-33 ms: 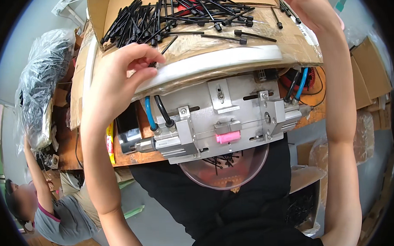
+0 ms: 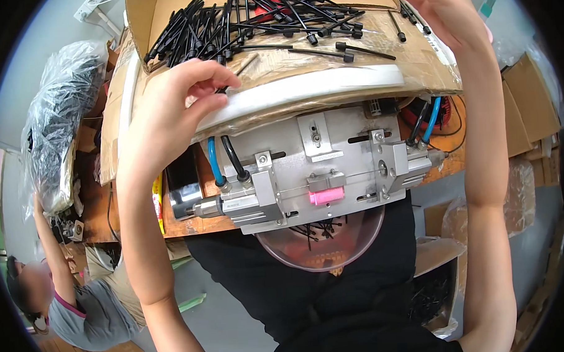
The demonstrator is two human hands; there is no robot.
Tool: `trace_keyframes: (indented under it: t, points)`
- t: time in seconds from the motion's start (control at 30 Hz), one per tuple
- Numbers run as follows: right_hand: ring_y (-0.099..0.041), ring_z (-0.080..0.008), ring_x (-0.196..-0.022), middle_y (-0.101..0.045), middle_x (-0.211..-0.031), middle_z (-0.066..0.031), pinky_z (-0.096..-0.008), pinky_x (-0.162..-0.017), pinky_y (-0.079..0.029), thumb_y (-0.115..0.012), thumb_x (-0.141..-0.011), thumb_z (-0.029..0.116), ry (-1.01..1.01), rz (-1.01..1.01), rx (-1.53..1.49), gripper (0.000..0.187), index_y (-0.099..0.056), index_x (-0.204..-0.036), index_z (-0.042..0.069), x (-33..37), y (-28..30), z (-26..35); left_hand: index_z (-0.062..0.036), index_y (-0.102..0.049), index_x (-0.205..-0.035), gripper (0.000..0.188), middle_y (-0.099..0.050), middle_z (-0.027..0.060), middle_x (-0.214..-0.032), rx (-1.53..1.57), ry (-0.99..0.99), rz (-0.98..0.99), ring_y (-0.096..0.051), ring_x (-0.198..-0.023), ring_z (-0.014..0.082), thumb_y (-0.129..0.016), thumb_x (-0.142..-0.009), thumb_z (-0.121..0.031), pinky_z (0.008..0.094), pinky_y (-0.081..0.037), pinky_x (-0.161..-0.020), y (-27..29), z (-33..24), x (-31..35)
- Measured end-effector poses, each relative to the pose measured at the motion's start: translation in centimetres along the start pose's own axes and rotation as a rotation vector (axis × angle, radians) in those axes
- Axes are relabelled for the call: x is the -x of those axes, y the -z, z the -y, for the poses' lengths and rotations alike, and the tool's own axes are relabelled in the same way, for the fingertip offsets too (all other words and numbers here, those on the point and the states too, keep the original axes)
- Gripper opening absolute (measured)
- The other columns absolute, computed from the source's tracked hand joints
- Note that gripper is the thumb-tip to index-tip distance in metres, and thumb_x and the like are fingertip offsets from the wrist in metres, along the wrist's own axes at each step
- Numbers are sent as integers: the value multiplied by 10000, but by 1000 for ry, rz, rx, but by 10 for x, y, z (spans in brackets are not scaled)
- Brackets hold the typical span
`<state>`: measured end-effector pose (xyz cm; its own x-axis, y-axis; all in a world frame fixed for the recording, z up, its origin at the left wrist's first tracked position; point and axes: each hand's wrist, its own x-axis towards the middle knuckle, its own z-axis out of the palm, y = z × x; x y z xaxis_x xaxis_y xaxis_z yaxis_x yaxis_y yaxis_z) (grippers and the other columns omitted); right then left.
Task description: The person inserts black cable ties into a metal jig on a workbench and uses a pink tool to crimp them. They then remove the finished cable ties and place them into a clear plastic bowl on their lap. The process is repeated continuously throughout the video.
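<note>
Workroom with grey floor; cartons along the right of the frame; another person (image 2: 107,318) in a grey shirt at lower left; wooden worktop (image 2: 218,224) across the middle, bearing a metal fixture (image 2: 287,154) with a pink block (image 2: 327,197); above, a cardboard sheet (image 2: 427,66) edged by a white strip (image 2: 310,83); heap of black rods (image 2: 208,33) on it, top centre, shafts crossing.

Left hand (image 2: 168,108), upper left of centre: thumb and fingertips curled in, seemingly pinching one black rod (image 2: 247,64), which slants up and right just above the strip; forefinger hides part of the contact. Right hand (image 2: 441,15), upper right corner: fingers loosely bent; cut by the frame's edge, so cannot tell whether it holds anything.

Handling, as judged: one rod at a time; light, firm pinch, since so thin a shaft may swing or roll between fingertips; lift clear of the strip to avoid snagging; loose singles below the heap look easier than crossed ones; left forearm best clear of the blue hose (image 2: 214,163).
</note>
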<state>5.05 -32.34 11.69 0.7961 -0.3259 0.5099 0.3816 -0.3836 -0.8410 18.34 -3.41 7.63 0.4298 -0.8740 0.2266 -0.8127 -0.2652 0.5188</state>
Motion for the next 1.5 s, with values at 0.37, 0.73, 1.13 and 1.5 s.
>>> trace_keyframes:
  t: [0.37, 0.73, 1.13, 1.5]
  points:
    - [-597, -96, -571, -653, -737, -107, -175, -493, -476, -585, -919, 69, -2, -285, -208, 220, -569, -1107, -43, 48, 6, 13, -12, -666, -969, 203, -649, 145, -847, -302, -224, -248, -607, -724, 265, -691, -768, -3, 357, -485, -707, -45, -3, -93]
    - [-563, -69, -689, -664, -874, -83, -194, -574, -429, -574, -976, 158, -22, -173, -81, 275, -581, -1185, -20, 109, 34, -16, -66, -671, -995, 176, -638, 90, -966, -594, -234, -324, -579, -950, 295, -660, -821, -37, 368, -453, -852, 4, 23, -42]
    - [-588, -81, -690, -680, -891, -108, -198, -584, -458, -570, -976, 141, 21, -177, -3, 248, -592, -1165, -17, 116, 13, -6, -14, -647, -915, 187, -491, 64, -734, -181, -195, -134, -466, -640, 155, -686, -864, -189, 300, -417, -605, -50, -35, -48]
    - [-589, -95, -711, -684, -939, -143, -208, -597, -465, -540, -991, 143, 39, -198, -49, 243, -584, -1170, -15, 132, 14, 2, 7, -646, -891, 199, -535, 22, -631, -63, 104, -217, -470, -590, 88, -746, -815, -147, 261, -412, -560, -48, -51, -21]
